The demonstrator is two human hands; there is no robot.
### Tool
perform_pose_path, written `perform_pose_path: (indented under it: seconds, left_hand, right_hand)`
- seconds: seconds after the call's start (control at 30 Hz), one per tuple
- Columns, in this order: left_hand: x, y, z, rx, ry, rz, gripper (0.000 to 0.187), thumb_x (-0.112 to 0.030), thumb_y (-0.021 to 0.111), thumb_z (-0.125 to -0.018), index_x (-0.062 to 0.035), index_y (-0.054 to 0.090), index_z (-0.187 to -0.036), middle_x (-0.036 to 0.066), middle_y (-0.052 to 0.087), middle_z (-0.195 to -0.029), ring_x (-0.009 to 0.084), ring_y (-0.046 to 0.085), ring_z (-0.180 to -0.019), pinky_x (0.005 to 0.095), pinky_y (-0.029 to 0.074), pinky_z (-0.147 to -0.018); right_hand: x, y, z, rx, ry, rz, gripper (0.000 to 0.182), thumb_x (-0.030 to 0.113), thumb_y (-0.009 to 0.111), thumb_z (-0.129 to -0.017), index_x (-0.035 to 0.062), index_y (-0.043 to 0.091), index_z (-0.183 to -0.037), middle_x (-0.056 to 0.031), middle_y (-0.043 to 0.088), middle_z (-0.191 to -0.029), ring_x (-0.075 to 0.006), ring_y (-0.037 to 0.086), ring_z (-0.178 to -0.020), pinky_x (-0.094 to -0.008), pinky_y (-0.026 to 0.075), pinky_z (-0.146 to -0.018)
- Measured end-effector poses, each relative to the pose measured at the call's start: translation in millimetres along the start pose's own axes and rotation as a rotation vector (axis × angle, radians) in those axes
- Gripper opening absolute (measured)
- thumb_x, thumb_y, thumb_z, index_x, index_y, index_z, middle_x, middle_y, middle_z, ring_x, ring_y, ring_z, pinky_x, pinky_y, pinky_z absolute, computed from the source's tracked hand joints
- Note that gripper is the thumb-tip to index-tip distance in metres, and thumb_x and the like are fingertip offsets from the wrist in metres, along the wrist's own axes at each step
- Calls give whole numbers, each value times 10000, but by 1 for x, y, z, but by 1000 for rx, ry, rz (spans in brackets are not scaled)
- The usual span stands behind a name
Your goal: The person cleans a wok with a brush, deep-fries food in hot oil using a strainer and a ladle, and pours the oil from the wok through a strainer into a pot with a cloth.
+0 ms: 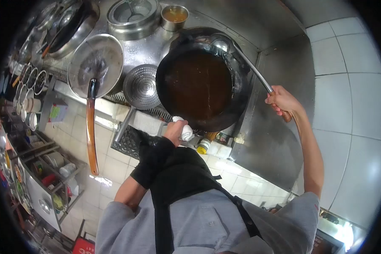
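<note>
My left hand (174, 131) is closed around a folded white cloth (186, 132) at the near edge of a large black wok (161, 99). Dark brown liquid (199, 84) fills much of the wok. On the right, my right hand (281, 101) grips the wooden end of a long metal ladle (254, 70). The ladle's bowl rests at the wok's far rim, above the liquid. Left of the wok lies a round perforated strainer (142, 86), and beside it a wide mesh skimmer (96, 65) with a long wooden handle.
Behind stand a metal pot (133, 31) and a small bowl of orange liquid (174, 17). A yellow-labelled jar (203, 146) sits below the wok. At the left are a shelf cart (57, 169) and stacked bowls (31, 105). A tiled wall (351, 101) rises at the right.
</note>
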State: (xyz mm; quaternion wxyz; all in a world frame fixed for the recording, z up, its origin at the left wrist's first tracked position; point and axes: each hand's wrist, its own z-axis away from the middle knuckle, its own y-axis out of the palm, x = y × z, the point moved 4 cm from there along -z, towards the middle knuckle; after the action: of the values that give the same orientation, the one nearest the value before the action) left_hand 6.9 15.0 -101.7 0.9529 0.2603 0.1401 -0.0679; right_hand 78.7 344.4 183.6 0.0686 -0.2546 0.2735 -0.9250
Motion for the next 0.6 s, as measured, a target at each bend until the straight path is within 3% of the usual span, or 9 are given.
perform_pose_path:
  seconds: [0.4,0.5,0.6]
  left_hand:
    - [-30,-60,98,-45,128,-26,176,-104,606,-906,61,597,-964,115,629,-747,234,627,-577,383,453,-492]
    - [-39,-94,108,-5,109,-203,170,-93,595,-909,61,592,-980,116,630,-756,238,640,-593,395,494,-498]
    - [-62,-109,139,3,88,-40,165,-76,589,-908,62,580,-999,125,632,-773,249,655,-611,417,546,-520]
  right_hand:
    - [89,60,75,19,-8,7,257,-11,637,-875,89,410,-810,16,437,-592,-70,406,-402,-275,331,-322]
    - [112,74,92,7,-3,14,268,-15,643,-877,93,407,-809,20,435,-589,-69,403,-396,-275,327,-316]
    - [131,90,106,11,1,-1,278,-20,645,-879,97,403,-808,23,434,-584,-67,401,-390,-277,323,-312]
